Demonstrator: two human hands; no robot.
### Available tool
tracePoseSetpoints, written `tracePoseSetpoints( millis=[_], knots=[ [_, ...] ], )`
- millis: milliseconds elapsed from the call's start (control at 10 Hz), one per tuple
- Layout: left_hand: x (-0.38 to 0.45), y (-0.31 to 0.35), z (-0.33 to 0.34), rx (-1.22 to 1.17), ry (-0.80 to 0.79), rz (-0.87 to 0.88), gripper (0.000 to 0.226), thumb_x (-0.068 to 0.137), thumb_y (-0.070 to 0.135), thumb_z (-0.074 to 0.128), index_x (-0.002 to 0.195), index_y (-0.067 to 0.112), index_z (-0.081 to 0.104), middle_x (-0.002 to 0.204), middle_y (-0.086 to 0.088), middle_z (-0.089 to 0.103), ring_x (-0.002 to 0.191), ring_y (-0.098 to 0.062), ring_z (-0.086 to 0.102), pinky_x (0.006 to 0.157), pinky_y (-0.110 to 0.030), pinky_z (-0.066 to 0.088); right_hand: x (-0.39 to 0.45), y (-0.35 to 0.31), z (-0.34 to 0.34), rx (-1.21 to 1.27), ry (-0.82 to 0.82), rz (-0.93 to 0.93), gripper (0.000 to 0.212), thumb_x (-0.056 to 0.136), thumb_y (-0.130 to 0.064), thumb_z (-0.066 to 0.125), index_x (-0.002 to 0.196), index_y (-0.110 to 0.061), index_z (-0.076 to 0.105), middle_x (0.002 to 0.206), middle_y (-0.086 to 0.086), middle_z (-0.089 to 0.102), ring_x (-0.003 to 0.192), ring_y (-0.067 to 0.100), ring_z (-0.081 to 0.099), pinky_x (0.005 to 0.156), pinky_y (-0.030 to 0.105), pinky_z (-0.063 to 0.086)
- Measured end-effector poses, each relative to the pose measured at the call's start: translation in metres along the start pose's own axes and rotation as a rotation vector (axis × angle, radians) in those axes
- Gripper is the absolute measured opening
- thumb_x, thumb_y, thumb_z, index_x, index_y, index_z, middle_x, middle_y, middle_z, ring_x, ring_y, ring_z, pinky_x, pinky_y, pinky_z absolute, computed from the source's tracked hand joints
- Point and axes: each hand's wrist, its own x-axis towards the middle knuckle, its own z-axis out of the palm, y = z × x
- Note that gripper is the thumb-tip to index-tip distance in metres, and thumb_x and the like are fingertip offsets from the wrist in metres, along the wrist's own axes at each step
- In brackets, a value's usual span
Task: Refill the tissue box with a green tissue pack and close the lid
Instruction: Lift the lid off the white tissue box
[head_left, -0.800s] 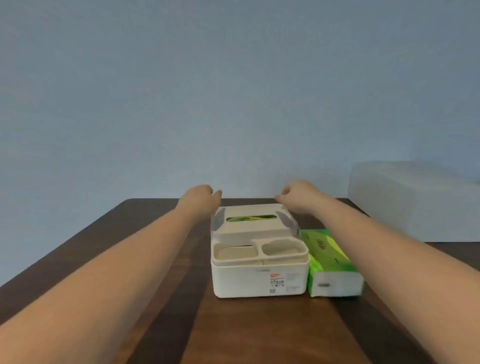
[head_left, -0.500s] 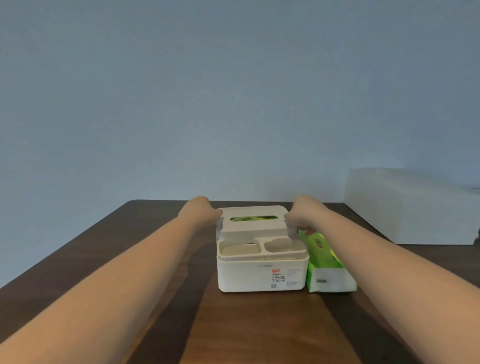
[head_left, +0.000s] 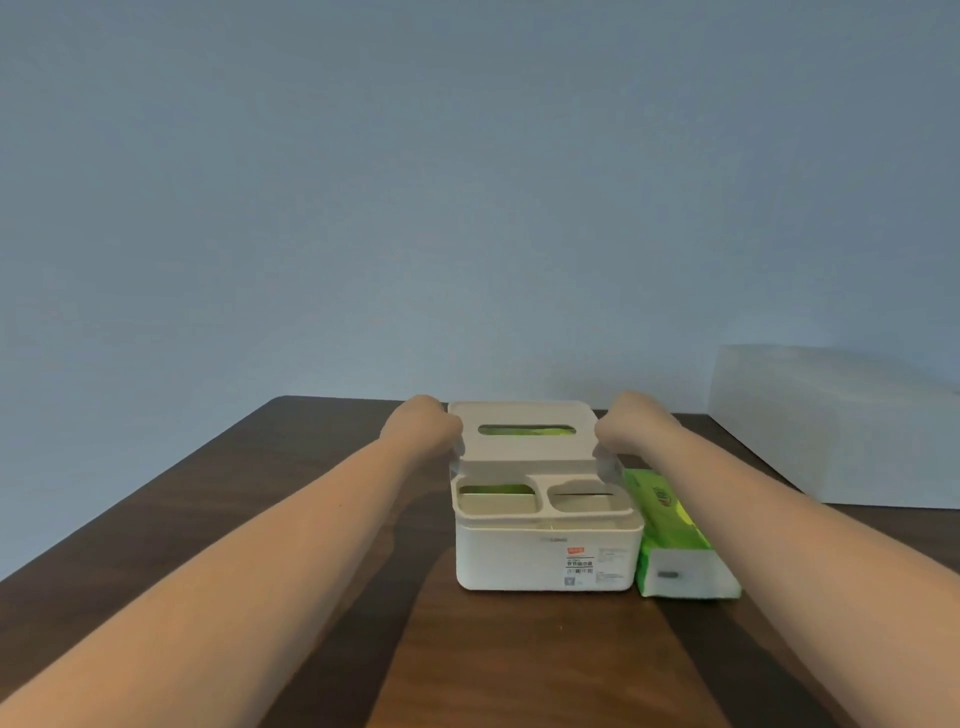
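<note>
A white tissue box (head_left: 545, 561) stands on the dark wooden table (head_left: 322, 519). Its beige lid (head_left: 524, 449) rests on top, with two shallow compartments at the front and a slot at the back through which green shows. My left hand (head_left: 423, 428) grips the lid's left side and my right hand (head_left: 626, 428) grips its right side, fingers curled out of sight. A green tissue pack (head_left: 675, 540) lies flat against the box's right wall, under my right forearm.
A large white box (head_left: 831, 426) sits at the table's far right against the blue wall. The table's left edge runs diagonally from the far corner toward me.
Both hands came in from behind the lid to its two sides and closed on it. The lid sits flatter on the box than before.
</note>
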Motion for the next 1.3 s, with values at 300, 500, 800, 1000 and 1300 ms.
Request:
tracePoseSetpoints(
  millis=[300,500,800,1000,1300],
  knots=[
    [-0.011,0.000,-0.042,-0.155,0.096,-0.010,0.033,0.086,0.005,0.044,0.053,0.012,0.047,0.055,-0.002,0.048,0.053,-0.018,0.042,0.048,-0.026,0.031,-0.018,-0.043,-0.023,-0.047,0.088,-0.045,0.028,0.074,-0.007,0.071,0.057,-0.007,0.050,0.073,0.009,0.055,0.078,0.029,0.055,0.058,0.026,0.041],
    [-0.015,-0.032,-0.085,-0.201,0.180,-0.086,0.035,0.085,0.003,0.046,0.051,0.011,0.048,0.056,-0.003,0.047,0.056,-0.020,0.043,0.049,-0.026,0.032,-0.027,-0.098,-0.013,-0.032,0.064,-0.138,0.025,0.077,-0.004,0.063,0.057,-0.008,0.049,0.064,0.006,0.051,0.058,0.024,0.051,0.050,0.024,0.036],
    [-0.006,-0.110,-0.107,-0.591,0.379,-0.287,0.037,0.093,0.010,0.041,0.057,0.016,0.033,0.065,-0.006,0.041,0.085,-0.030,0.044,0.084,-0.039,0.048,-0.036,-0.170,0.053,-0.096,-0.005,-0.252,0.028,0.087,-0.008,0.055,0.060,-0.009,0.045,0.068,0.005,0.048,0.077,0.029,0.052,0.063,0.028,0.040],
    [0.001,-0.153,-0.100,-0.091,0.201,-0.373,0.007,0.084,-0.002,0.053,0.078,0.000,0.057,0.082,-0.013,0.055,0.083,-0.032,0.053,0.072,-0.032,0.045,-0.031,-0.193,0.094,-0.256,-0.106,-0.302,0.011,0.090,-0.012,0.056,0.081,-0.005,0.057,0.072,0.005,0.048,0.084,0.027,0.053,0.072,0.030,0.042],
    [0.022,-0.186,-0.089,-0.020,0.152,-0.383,0.006,0.093,0.005,0.044,0.090,0.005,0.050,0.082,-0.008,0.050,0.060,-0.012,0.042,0.050,-0.019,0.036,-0.015,-0.201,0.134,-0.399,-0.306,-0.241,0.033,0.091,-0.014,0.059,0.122,-0.003,0.059,0.074,0.007,0.044,0.075,0.019,0.053,0.075,0.025,0.046]
  ],
)
